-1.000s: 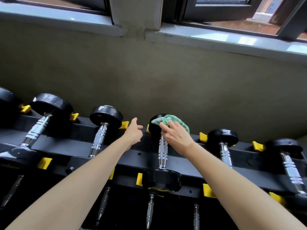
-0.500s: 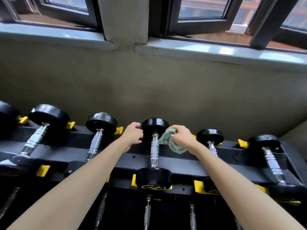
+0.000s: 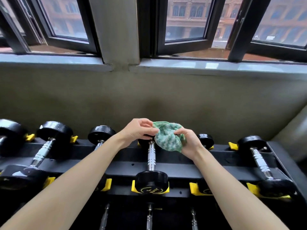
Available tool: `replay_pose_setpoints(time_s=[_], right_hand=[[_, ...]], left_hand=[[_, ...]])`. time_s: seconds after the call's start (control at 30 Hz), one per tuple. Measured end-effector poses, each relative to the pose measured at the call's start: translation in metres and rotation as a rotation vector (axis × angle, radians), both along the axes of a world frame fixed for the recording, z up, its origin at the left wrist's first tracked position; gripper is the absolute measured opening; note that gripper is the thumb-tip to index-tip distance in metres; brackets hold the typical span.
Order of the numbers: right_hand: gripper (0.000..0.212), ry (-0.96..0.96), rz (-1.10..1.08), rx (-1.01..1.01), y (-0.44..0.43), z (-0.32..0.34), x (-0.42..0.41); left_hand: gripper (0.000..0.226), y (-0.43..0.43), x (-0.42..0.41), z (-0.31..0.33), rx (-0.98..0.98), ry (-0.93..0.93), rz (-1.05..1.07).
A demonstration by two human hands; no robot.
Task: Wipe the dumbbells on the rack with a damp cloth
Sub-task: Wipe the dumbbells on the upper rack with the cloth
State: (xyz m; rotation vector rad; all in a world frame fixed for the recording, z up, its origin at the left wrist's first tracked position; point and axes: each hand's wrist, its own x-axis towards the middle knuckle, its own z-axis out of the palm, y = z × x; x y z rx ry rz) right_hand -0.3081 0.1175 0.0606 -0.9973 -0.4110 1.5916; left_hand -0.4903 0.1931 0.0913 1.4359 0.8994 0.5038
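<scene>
Both hands on the cloth (image 3: pixel 167 138) rn: left hand (image 3: pixel 138 131) pinches its top edge, right hand (image 3: pixel 190 144) has fingers curled round the bunch. The dumbbell (image 3: pixel 151 157) sits on the rack (image 3: pixel 182 166) just below my fingers, handle running toward me, roughly midway between hands.

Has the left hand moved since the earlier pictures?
Yes. The left hand went right, from beside the middle dumbbell to over its far head, now pinching the cloth.
</scene>
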Motion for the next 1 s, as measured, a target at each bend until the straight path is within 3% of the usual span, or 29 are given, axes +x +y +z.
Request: replay_pose_setpoints(time_s=[0.17, 0.3, 0.4, 0.47, 0.57, 0.67, 0.87, 0.93, 1.0], right_hand=[[0.029, -0.195, 0.002, 0.009, -0.001, 0.003, -0.007], [0.018, -0.280, -0.128, -0.074, 0.009, 0.005, -0.019], [0.019, -0.143, -0.184, -0.066, 0.017, 0.007, -0.024], [0.028, 0.114, -0.181, -0.031, 0.017, 0.009, -0.024], [0.046, 0.274, -0.065, 0.033, 0.018, 0.008, -0.019], [0.029, 0.140, -0.019, 0.013, 0.026, 0.002, -0.020], [0.012, -0.001, -0.067, -0.088, 0.054, -0.014, -0.024], [0.014, 0.039, -0.044, -0.089, 0.062, -0.018, -0.025], [0.017, 0.092, -0.021, -0.074, 0.073, -0.021, -0.024]], left_hand=[[0.018, -0.009, 0.020, 0.009, 0.312, -0.075, 0.194], [0.014, -0.018, 0.025, 0.004, 0.892, -0.006, 0.138], [0.014, -0.019, 0.020, -0.011, 1.442, 0.194, -0.099], [0.022, -0.016, 0.014, -0.021, 1.553, 0.257, -0.159], [0.042, -0.016, 0.005, -0.032, 1.450, 0.269, -0.210], [0.051, -0.015, 0.000, -0.041, 1.270, 0.241, -0.177], [0.026, 0.000, 0.014, -0.039, 0.501, 0.116, 0.335], [0.021, 0.017, 0.023, -0.042, 0.315, 0.139, 0.359], [0.016, 0.030, 0.028, -0.042, 0.079, 0.030, 0.332]])
